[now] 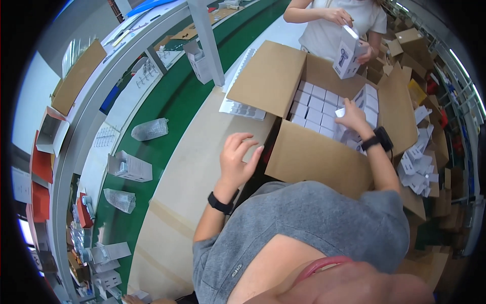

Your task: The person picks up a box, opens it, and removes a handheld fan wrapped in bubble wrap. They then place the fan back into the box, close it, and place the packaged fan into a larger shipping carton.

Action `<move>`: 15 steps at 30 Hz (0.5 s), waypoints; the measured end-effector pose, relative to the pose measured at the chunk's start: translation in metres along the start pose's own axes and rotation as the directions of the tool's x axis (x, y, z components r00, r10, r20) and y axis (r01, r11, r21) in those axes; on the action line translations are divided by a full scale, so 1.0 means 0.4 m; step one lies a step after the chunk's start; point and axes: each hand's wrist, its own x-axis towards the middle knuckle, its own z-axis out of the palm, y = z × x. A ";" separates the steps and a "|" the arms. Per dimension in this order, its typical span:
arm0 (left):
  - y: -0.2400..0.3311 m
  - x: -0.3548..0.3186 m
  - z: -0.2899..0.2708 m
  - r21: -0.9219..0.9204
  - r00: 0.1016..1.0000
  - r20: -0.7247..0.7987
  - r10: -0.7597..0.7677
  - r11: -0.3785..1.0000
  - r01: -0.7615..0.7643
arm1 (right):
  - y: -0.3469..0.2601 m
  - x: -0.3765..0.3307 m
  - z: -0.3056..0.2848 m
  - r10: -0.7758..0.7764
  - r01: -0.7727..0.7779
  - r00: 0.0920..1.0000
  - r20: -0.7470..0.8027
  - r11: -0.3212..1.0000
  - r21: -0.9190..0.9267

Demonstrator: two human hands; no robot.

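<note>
My right hand reaches into a large open cardboard carton, its fingers closed on the top of a small white box. Rows of similar white boxes stand packed tightly inside, and a few on the right side show printed faces. My left hand hovers to the left of the carton's near flap, holding nothing, with the fingers curved and apart. The lower part of the box under my right hand is hidden by the hand and the neighbouring boxes.
Across the carton, another person holds a printed white box. A green conveyor belt on the left carries open boxes and bubble-wrapped items. White packaging sheets lie beside the carton. Cardboard and discarded white boxes pile up on the right.
</note>
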 end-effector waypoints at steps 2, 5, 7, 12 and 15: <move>0.004 0.046 -0.027 -0.040 0.999 0.043 0.033 0.999 -0.032 | -0.071 -0.081 -0.139 -0.384 0.393 0.919 -0.085 0.887 0.242; 0.027 0.161 -0.058 -0.157 0.981 0.162 0.102 0.985 -0.076 | -0.206 -0.200 -0.326 -0.803 0.799 0.585 -0.113 0.547 0.249; 0.038 0.226 -0.051 -0.521 0.833 0.455 0.314 0.853 -0.037 | -0.266 -0.239 -0.369 -0.911 0.908 0.381 -0.156 0.338 0.247; 0.020 0.246 0.022 -0.585 0.431 0.811 0.396 0.582 0.565 | -0.357 -0.250 -0.356 -0.990 0.900 0.017 -0.139 -0.046 0.433; 0.037 0.223 0.042 -0.611 0.439 0.791 0.425 0.523 0.595 | -0.368 -0.227 -0.338 -0.984 0.858 -0.149 -0.100 -0.179 0.482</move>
